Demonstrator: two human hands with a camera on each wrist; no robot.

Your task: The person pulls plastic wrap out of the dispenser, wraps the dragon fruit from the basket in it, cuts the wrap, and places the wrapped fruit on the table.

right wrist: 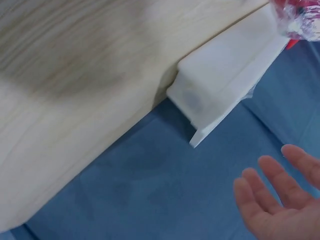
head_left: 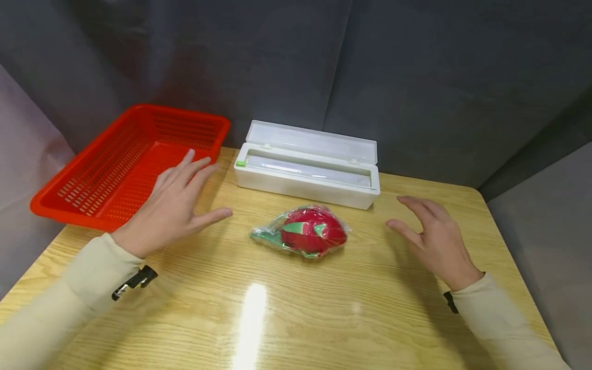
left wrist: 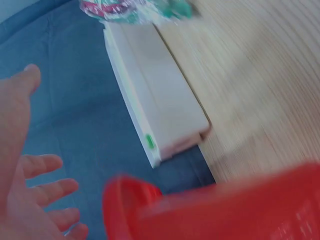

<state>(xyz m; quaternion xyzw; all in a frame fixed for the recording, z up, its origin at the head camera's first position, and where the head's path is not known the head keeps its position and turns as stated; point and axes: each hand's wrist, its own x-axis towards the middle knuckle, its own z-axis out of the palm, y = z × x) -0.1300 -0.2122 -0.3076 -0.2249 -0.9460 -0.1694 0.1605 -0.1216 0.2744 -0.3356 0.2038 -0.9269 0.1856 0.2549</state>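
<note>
A red dragon fruit with green scales [head_left: 314, 231], wrapped in clear plastic film, lies on the wooden table between the two hands. Behind it stands a white cling film dispenser [head_left: 305, 187], its lid [head_left: 312, 141] raised and a roll visible inside. My left hand [head_left: 171, 208] hovers with spread fingers before the red basket, thumb pointing toward the fruit. On the other side, my right hand [head_left: 437, 244] is held above the table, fingers loosely bent and holding nothing. Both wrist views show the hands apart from the dispenser [left wrist: 155, 85] and the wrapped fruit [right wrist: 302, 20].
A red plastic basket [head_left: 88, 146] with slotted walls stands at the back left, partly behind my left hand. A dark curtain [head_left: 416, 92] hangs along the table's back edge. A green slider [head_left: 240, 163] sits at the dispenser's left end.
</note>
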